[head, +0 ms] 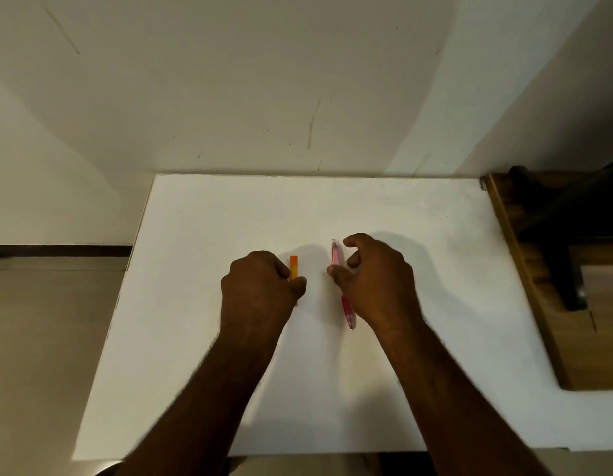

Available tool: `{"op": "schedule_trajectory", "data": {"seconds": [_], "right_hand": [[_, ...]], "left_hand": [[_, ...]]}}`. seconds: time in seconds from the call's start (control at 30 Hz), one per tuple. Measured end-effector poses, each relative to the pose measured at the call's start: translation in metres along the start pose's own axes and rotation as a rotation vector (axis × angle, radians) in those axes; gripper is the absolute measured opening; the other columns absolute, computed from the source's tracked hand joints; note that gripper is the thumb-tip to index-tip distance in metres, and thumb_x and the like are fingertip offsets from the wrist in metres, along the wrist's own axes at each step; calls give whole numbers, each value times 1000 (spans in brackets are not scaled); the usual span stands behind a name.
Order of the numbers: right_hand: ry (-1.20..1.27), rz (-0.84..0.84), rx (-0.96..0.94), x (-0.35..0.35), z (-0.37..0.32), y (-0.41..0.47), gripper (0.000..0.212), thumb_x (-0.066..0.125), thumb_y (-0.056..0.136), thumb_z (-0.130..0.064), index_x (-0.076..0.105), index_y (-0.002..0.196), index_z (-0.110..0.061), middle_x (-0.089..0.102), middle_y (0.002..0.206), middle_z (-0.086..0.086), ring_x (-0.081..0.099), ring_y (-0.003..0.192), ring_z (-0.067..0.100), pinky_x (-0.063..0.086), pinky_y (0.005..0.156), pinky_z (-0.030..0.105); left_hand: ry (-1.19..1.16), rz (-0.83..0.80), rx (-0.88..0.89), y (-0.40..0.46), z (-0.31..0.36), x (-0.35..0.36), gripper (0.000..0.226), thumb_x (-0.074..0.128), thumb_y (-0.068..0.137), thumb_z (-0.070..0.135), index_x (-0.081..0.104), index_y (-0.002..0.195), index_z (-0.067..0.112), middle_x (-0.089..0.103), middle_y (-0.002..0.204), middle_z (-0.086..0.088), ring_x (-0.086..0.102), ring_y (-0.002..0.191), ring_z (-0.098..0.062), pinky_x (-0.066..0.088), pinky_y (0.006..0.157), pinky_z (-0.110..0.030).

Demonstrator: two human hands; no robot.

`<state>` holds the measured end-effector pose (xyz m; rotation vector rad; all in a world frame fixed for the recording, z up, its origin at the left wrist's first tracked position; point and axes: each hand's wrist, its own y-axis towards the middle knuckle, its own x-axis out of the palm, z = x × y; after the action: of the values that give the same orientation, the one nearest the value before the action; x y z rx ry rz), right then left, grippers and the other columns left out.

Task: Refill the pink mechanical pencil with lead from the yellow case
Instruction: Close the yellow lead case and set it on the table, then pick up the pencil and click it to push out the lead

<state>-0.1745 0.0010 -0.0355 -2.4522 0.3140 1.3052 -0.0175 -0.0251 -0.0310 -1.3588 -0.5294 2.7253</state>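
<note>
A pink mechanical pencil (336, 253) lies lengthwise on the white table (229, 218), tip toward me. My right hand (374, 280) curls over its middle, thumb touching its left side and fingers arched above, so the pencil's middle is hidden. A slim yellow-orange lead case (293, 266) lies just left of the pencil, parallel to it. My left hand (260, 286) rests over the case's near half, thumb and fingers closed on its sides. Both objects still appear to lie on the table.
The table's back edge meets a cream wall. A wooden bench or shelf (538, 286) with a dark object (556, 235) on it stands at the right. Tiled floor (40, 338) lies beyond the table's left edge.
</note>
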Motion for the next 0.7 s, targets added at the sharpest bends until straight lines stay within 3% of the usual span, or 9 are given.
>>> {"op": "schedule_trajectory", "data": {"seconds": [0.13, 0.23, 0.37, 0.5, 0.6, 0.7], "right_hand": [[-87, -53, 29, 6, -2, -3, 50, 75, 87, -34, 57, 132, -19, 73, 115, 6, 70, 104, 27, 54, 88, 34], [57, -29, 82, 3, -2, -1, 40, 74, 87, -30, 64, 125, -18, 76, 108, 3, 72, 96, 22, 52, 83, 27], [642, -54, 182, -6, -6, 3, 15, 68, 92, -17, 74, 106, -19, 74, 94, -3, 72, 88, 18, 61, 89, 38], [1339, -187, 197, -21, -13, 4, 20, 50, 99, -8, 69, 95, -11, 70, 79, 6, 70, 74, 21, 61, 74, 33], [1691, -347, 90, -30, -15, 3, 23, 43, 95, -22, 61, 87, -11, 55, 72, 7, 47, 65, 17, 40, 66, 31], [1771, -427, 16, -36, -14, 3, 53, 37, 95, -57, 56, 77, -11, 43, 64, 5, 35, 60, 17, 33, 63, 33]], "left_hand": [[71, -7, 29, 2, -3, 3, 24, 84, 72, 40, 68, 75, 22, 56, 62, 13, 54, 59, -10, 32, 51, -18], [113, -11, 39, 3, -3, 4, 29, 84, 73, 44, 71, 82, 20, 62, 71, 8, 54, 65, -13, 33, 55, -24], [145, 2, 63, 4, -2, 2, 38, 83, 72, 52, 71, 84, 19, 57, 73, 10, 50, 66, -10, 30, 53, -23], [99, 65, 106, 4, -1, -3, 38, 80, 72, 58, 69, 84, 24, 59, 73, 15, 54, 67, -9, 29, 54, -20], [-2, 122, 154, 2, 0, -6, 29, 77, 74, 56, 68, 79, 29, 61, 67, 17, 56, 63, 0, 32, 54, -17], [-83, 121, 153, 1, 1, -7, 26, 74, 77, 55, 69, 80, 30, 67, 70, 18, 61, 67, 2, 37, 56, -19]]}}
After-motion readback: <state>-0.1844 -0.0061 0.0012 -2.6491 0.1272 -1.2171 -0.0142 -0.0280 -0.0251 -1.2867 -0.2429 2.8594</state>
